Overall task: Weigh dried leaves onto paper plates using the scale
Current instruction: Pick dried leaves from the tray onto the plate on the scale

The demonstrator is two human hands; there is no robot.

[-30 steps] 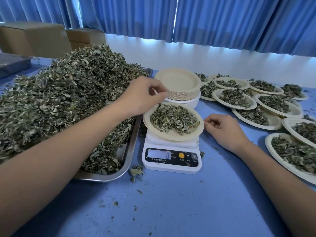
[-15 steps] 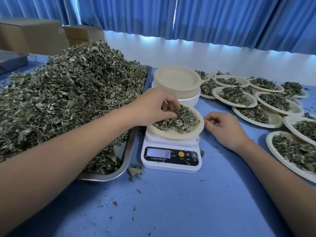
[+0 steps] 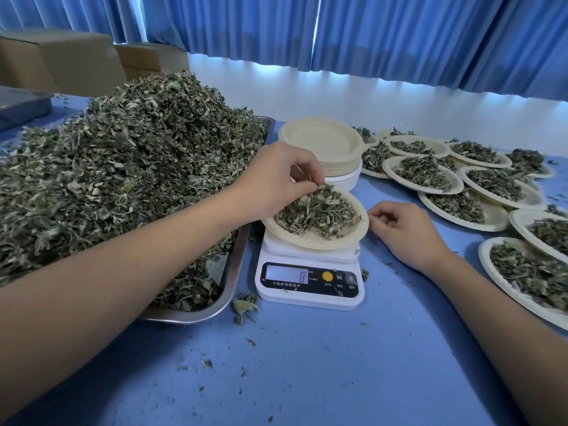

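At the left of the frame the heap of dried leaves (image 3: 123,186) filled its steel tray (image 3: 236,272). The left hand (image 3: 276,179), a second earlier poised over the paper plate (image 3: 316,242), had dipped in and now pinched a tuft of leaves at its upper-left edge, probably trimming the portion. The plate sat on the scale (image 3: 307,292) at centre, whose display kept reading 8, with an "M" beside the orange button; the Chinese print was too small to read. The right hand (image 3: 405,232) had stayed on the table just beside the plate, loosely curled and empty.

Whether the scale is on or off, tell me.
On. The scale has its display lit, reading 8.
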